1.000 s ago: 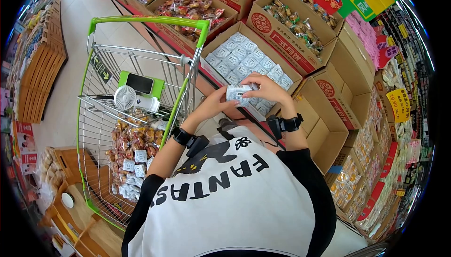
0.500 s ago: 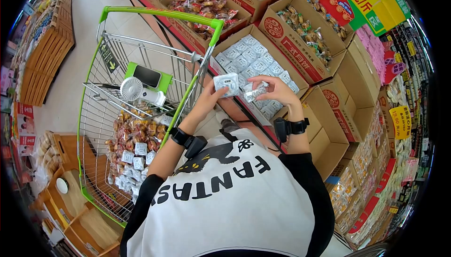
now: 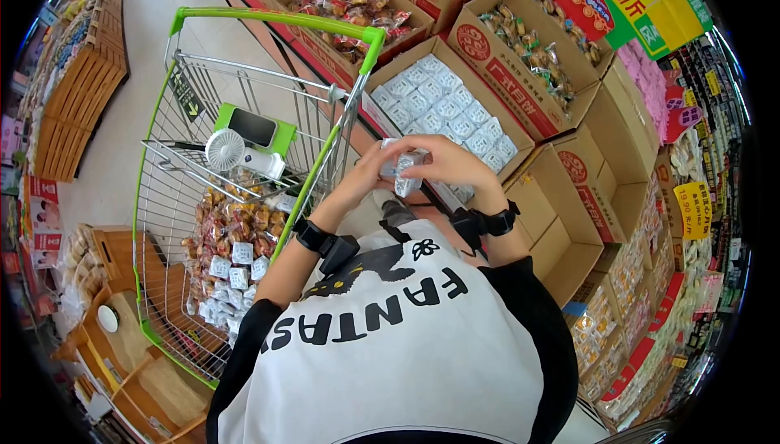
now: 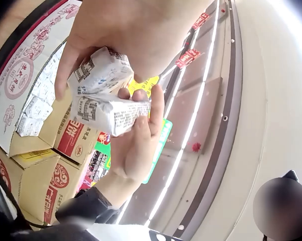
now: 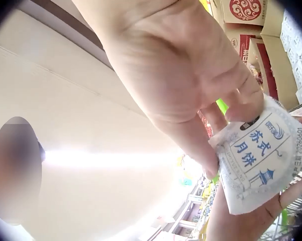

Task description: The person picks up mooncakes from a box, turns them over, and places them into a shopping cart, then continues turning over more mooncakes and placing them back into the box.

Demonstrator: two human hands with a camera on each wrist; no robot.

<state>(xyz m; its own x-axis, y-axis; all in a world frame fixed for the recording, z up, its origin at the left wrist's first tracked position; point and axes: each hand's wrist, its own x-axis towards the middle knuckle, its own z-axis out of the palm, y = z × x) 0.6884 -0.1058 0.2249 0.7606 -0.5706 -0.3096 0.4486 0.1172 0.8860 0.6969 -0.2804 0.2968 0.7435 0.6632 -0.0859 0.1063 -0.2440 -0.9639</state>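
Note:
Both hands are together in front of the shirt, between the cart and the boxes. My left hand [image 3: 354, 184] grips a mooncake in a white paper wrapper [image 4: 103, 70] with blue print. My right hand [image 3: 457, 164] pinches a second wrapped mooncake [image 5: 261, 153] between thumb and fingers, tilted on its edge in the head view. In the left wrist view the two mooncakes overlap side by side. The right hand's fingers partly cover the left mooncake in the head view. Just beyond the hands lies an open carton [image 3: 520, 160] with rows of the same white packets.
To the left stands a green-handled shopping cart [image 3: 276, 21] with bagged pastries [image 3: 231, 225] and white packets inside. A small white fan [image 3: 227, 150] and a phone [image 3: 249, 128] lie on its seat. Cartons of pastries [image 3: 349, 17] line the display; opened cartons [image 3: 561, 233] stand at right.
Half a second ago the hands were apart, the left mooncake's printed face upward. Now they have come together, the right hand moving left, and the mooncakes are turned on edge.

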